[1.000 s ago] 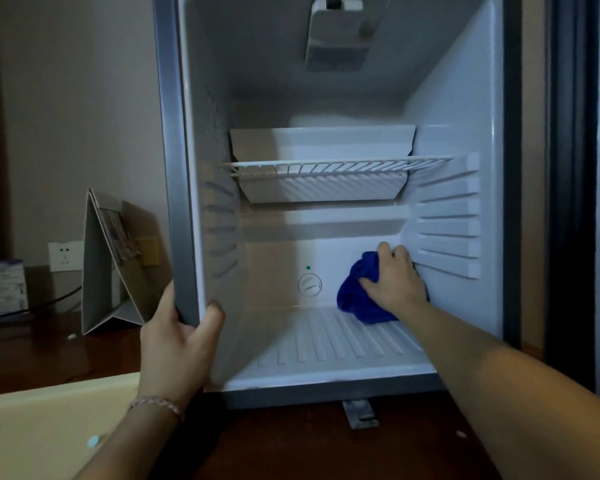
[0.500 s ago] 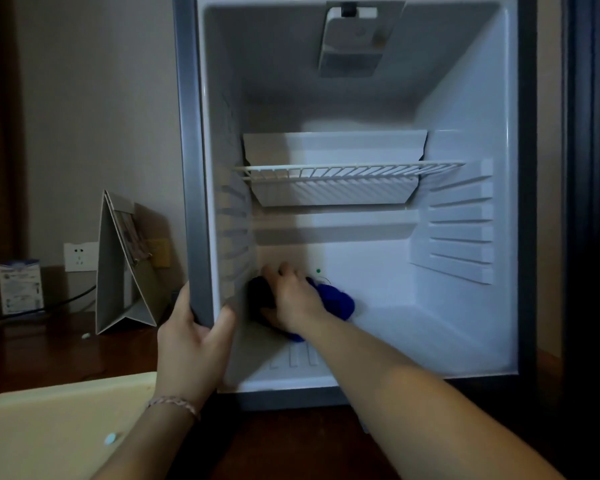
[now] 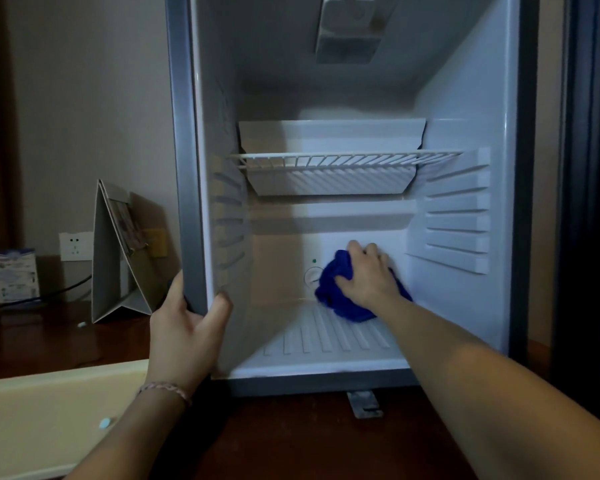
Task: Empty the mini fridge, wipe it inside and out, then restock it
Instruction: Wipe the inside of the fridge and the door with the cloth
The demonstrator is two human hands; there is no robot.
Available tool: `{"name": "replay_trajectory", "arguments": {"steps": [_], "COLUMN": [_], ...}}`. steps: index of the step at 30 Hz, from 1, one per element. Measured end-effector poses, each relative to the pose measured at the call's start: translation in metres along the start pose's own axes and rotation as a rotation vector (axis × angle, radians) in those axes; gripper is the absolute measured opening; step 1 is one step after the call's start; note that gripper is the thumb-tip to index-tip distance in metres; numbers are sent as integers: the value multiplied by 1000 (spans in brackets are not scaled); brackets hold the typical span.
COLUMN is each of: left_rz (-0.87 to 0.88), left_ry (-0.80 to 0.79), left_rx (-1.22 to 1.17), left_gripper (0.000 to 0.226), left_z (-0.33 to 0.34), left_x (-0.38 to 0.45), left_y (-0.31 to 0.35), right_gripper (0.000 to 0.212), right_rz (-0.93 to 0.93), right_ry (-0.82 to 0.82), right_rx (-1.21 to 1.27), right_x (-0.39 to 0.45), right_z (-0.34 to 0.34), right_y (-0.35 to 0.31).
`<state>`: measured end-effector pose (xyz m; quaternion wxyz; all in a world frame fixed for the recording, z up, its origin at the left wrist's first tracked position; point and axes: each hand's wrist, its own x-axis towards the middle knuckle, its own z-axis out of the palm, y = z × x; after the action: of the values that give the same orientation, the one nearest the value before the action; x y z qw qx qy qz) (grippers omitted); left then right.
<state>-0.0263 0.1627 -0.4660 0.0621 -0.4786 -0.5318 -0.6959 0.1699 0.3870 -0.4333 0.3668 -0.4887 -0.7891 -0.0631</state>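
Blue cloth (image 3: 340,289), bunched under the closed right hand (image 3: 368,275), presses the far wall of the emptied mini fridge (image 3: 465,98), while the left hand (image 3: 187,327) grips its left frame; interior wiping underway, exterior wiping and restocking remain.

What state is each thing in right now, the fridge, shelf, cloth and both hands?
Mini fridge: open, nothing stored inside.
Wire shelf: in place, bare.
Blue cloth: bunched, pressed low against the back wall.
Right hand: pressing on the cloth.
Left hand: gripping the fridge's left front edge.
Cream tray: beside the fridge, mostly bare.
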Motion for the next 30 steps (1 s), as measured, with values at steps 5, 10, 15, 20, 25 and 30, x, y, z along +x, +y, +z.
{"name": "replay_trajectory", "arguments": {"steps": [5, 10, 15, 20, 25, 30], "left_rz": [15, 17, 13, 34, 24, 30], "left_ry": [-4, -3, 6, 25, 53, 38], "left_rx": [-11, -16, 4, 52, 77, 124], "left_gripper": [35, 35, 35, 30, 34, 14], "left_z": [2, 2, 1, 1, -1, -7], "left_x": [0, 2, 0, -4, -3, 9], "left_y": [-1, -3, -1, 11, 14, 22], "right_gripper": [43, 36, 38, 63, 54, 35], "right_rz": [145, 74, -244, -347, -309, -297], "right_ry": [44, -36, -165, -322, -511, -462], "right_rx": [-22, 0, 163, 509, 509, 398], "right_x": [-5, -9, -36, -59, -57, -60], "right_z": [-16, -15, -25, -13, -14, -3], "right_y": [41, 15, -44, -100, -101, -117]}}
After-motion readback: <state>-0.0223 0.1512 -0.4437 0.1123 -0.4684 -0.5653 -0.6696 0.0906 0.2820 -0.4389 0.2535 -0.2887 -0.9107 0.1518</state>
